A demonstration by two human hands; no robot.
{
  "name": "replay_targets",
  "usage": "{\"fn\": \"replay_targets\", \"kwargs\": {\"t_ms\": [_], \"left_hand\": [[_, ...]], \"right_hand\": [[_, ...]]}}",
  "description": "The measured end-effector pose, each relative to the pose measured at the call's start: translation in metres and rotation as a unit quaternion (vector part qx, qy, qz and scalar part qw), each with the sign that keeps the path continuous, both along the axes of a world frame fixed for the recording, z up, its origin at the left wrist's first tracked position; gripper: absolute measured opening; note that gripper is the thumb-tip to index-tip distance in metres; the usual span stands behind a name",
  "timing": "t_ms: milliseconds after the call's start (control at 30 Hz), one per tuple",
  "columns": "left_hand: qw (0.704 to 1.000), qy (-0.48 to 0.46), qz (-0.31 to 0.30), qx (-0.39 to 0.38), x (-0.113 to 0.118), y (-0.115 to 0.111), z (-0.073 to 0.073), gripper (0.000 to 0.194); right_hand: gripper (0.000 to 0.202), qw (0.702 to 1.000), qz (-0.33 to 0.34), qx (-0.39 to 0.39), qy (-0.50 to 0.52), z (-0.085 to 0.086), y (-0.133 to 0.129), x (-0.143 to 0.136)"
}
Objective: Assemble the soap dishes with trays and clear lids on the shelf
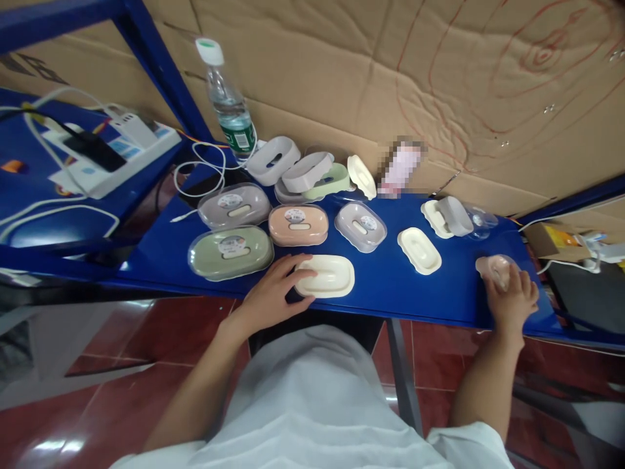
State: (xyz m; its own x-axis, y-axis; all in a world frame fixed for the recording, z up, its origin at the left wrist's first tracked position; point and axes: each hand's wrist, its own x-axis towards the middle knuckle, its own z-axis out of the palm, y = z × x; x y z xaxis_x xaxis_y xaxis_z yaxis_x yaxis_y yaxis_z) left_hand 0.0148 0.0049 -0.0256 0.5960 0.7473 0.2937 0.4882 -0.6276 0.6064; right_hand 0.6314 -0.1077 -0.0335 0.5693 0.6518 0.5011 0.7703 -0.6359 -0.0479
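My left hand [277, 285] rests on the left end of a cream soap-dish tray [328, 275] at the front edge of the blue table [385, 290]. My right hand [512, 296] grips a small pink soap-dish part [492, 266] near the table's right front corner. Closed soap boxes lie behind the left hand: a green one [230, 252], a grey one [234, 206] and a peach one [297, 225], each with a clear lid. A clear-lidded grey box [360, 225] and a cream tray [419, 250] lie in the middle.
Loose grey and green dish parts [305, 173] are stacked at the back, by a water bottle [228, 103]. A cream tray with a grey part [446, 217] sits at the back right. A cardboard wall [439, 78] stands behind. A power strip and cables [105, 153] lie on the left.
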Motion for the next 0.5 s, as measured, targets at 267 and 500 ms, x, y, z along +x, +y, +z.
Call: {"fn": "replay_targets", "kwargs": {"t_ms": [267, 500], "left_hand": [[0.999, 0.008, 0.031, 0.001, 0.004, 0.000, -0.005, 0.040], [0.998, 0.015, 0.060, 0.012, 0.007, 0.000, -0.008, 0.043]], "right_hand": [[0.086, 0.992, 0.124, 0.023, 0.011, -0.007, 0.024, -0.049], [0.092, 0.993, 0.095, 0.005, 0.074, 0.043, 0.071, -0.132]]}}
